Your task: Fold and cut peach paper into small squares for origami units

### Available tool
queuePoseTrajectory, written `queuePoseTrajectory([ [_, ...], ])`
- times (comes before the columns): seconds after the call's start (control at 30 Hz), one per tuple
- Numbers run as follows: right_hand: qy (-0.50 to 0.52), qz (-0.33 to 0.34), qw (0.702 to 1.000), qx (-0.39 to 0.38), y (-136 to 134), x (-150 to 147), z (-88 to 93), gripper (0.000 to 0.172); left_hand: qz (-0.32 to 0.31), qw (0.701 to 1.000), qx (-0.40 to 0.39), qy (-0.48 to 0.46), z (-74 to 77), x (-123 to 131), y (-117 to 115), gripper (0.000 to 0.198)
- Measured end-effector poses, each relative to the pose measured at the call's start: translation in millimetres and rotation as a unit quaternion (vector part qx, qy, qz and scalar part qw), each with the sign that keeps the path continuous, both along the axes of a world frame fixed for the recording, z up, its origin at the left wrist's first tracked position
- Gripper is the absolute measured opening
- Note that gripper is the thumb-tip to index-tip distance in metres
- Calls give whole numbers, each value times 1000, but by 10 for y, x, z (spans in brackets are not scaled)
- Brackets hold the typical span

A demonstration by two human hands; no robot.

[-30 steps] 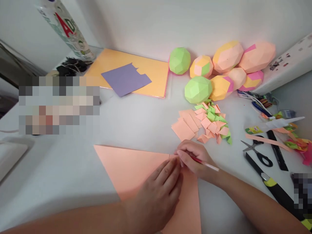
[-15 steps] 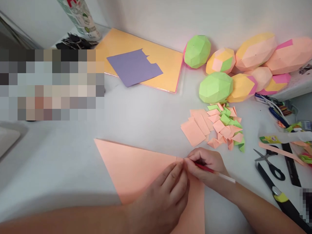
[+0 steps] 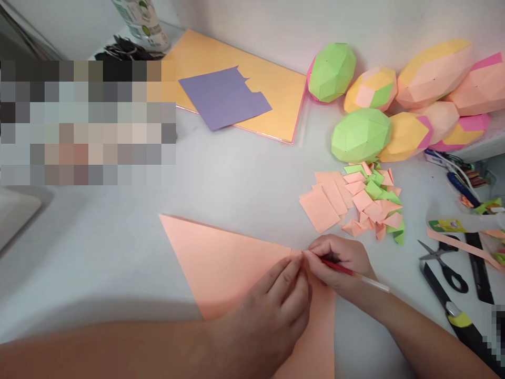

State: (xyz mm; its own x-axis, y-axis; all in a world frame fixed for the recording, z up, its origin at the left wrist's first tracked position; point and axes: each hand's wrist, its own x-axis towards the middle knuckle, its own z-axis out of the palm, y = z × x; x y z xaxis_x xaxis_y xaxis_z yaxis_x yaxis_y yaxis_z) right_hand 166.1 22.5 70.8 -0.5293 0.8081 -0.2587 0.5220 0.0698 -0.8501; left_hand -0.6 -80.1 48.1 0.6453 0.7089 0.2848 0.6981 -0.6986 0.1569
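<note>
A large peach sheet of paper (image 3: 216,263) lies in front of me, its upper edge slanting down to the right. My left hand (image 3: 272,310) rests over it, fingers closed together and their tips gripping the paper near that edge. Meeting those fingertips, my right hand (image 3: 347,258) is closed at the same edge. A thin red pen with a clear end (image 3: 337,266) sits in the right hand, its rear pointing right. The pen's tip is hidden by the fingers. A short cut or crease shows in the edge just left of the fingertips.
Peach paper squares (image 3: 320,208) and small folded pieces (image 3: 371,202) lie beyond my right hand. Several faceted paper balls (image 3: 361,136) stand behind them. Scissors (image 3: 442,258), a yellow-black cutter (image 3: 453,313) and a glue bottle (image 3: 453,225) are at right. Purple paper (image 3: 224,97) lies on orange sheets (image 3: 284,116).
The whole view has shifted slightly, so things appear a little further right and higher. Both hands keep their places at the paper's edge, with the pen still in the right hand.
</note>
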Motion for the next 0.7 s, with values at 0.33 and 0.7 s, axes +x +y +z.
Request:
queuePoseTrajectory([
  [0.33, -3, 1, 1000, 1, 7, -4, 21, 23, 3, 1000, -1, 1, 8, 2, -6, 42],
  [0.7, 144, -93, 983, -63, 67, -13, -42, 22, 15, 1000, -7, -20, -4, 10, -6, 42],
])
